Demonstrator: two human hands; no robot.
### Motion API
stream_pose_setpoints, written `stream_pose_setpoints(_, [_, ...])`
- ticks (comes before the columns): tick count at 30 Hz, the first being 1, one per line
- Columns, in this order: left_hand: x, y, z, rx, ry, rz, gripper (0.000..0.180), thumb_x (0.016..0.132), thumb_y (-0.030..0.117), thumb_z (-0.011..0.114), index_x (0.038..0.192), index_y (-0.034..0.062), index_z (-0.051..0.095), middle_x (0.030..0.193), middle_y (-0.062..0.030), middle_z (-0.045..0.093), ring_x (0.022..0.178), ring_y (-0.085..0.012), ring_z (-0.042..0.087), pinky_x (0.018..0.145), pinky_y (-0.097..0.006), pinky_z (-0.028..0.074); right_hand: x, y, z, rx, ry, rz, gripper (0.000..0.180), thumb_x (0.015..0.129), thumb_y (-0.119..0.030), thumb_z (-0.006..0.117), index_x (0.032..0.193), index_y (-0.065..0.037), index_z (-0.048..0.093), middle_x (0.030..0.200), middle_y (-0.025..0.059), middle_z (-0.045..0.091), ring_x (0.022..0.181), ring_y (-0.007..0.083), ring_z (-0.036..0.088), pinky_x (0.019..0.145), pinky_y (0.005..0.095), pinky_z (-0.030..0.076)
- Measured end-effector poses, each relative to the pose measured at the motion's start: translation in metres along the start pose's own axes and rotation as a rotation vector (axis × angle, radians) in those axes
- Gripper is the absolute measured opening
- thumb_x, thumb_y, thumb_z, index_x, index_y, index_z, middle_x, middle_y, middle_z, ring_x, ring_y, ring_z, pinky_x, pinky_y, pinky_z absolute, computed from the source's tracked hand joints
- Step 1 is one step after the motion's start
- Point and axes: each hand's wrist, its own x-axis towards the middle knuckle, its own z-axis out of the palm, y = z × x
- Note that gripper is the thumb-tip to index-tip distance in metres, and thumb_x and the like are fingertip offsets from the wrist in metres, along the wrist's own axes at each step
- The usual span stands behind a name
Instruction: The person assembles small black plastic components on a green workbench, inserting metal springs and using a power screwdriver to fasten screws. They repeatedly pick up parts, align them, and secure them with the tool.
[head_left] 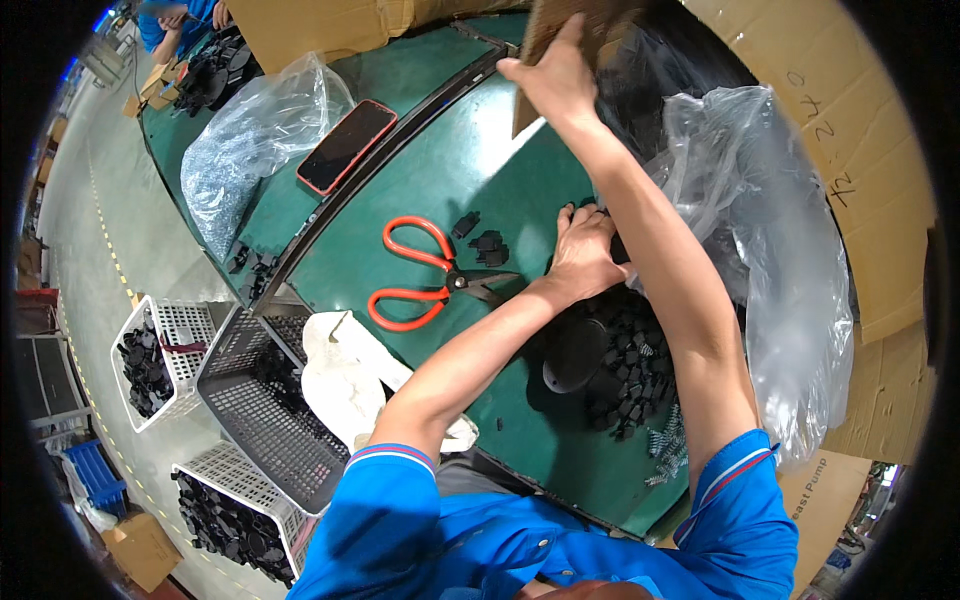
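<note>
At top centre the right hand (555, 80) grips a cardboard flap (560, 25). The left hand (585, 250), mid-frame, presses curled fingers on black parts (625, 355) right of the scissors (425, 275).

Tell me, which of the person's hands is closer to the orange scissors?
Left. The left hand rests on the green table just right of the scissors, near their blade tips. The right hand is far up, gripping a cardboard piece.

The person's left hand (585, 250) lies palm down, fingers curled forward; the right hand (553, 75) reaches far ahead, arm extended, fingers pinched shut.
</note>
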Motion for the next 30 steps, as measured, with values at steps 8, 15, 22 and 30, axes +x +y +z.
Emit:
stream_pose_setpoints(8, [-0.018,-0.054,-0.127,0.201,0.143,-0.003,0.028,0.080,0.019,0.070,0.101,0.0015,0.072,0.112,-0.0217,0.068,0.103,-0.0384,0.063,0.096,-0.046,0.047,-0.134,-0.016,-0.089,0.648,-0.274,0.136,0.078,0.086,-0.028,0.073,0.144,0.010,0.039,0.137,0.0279,0.054,0.114,0.0344,0.064,0.097,0.0389,0.051])
stream_pose_setpoints(15, [-0.044,-0.060,-0.054,0.316,-0.025,-0.058,0.062,0.089,0.038,0.062,0.130,-0.0082,0.056,0.146,-0.0346,0.041,0.139,-0.0471,0.034,0.118,-0.050,0.025,-0.340,0.092,-0.213,0.970,0.092,0.642,0.048,0.101,-0.022,0.054,0.141,0.003,0.045,0.132,0.0170,0.058,0.115,0.0257,0.062,0.089,0.0351,0.056])
stream_pose_setpoints(22, [-0.040,0.001,-0.017,0.185,-0.341,0.222,0.043,0.093,0.028,0.056,0.122,-0.0029,0.062,0.103,-0.0243,0.067,0.095,-0.0357,0.066,0.089,-0.048,0.050,-0.292,0.125,-0.248,0.911,0.221,0.512,0.057,0.105,-0.038,0.047,0.149,-0.003,0.037,0.152,0.0132,0.042,0.137,0.0217,0.045,0.116,0.0347,0.038])
stream_pose_setpoints(30, [-0.015,0.149,-0.130,-0.022,-0.029,0.941,0.006,0.085,0.007,0.065,0.089,0.0035,0.067,0.077,-0.0145,0.062,0.065,-0.0297,0.062,0.059,-0.040,0.049,-0.109,0.020,-0.151,0.657,-0.412,0.190,0.047,0.097,-0.026,0.056,0.136,-0.001,0.050,0.144,0.0189,0.048,0.133,0.0253,0.048,0.110,0.0382,0.040])
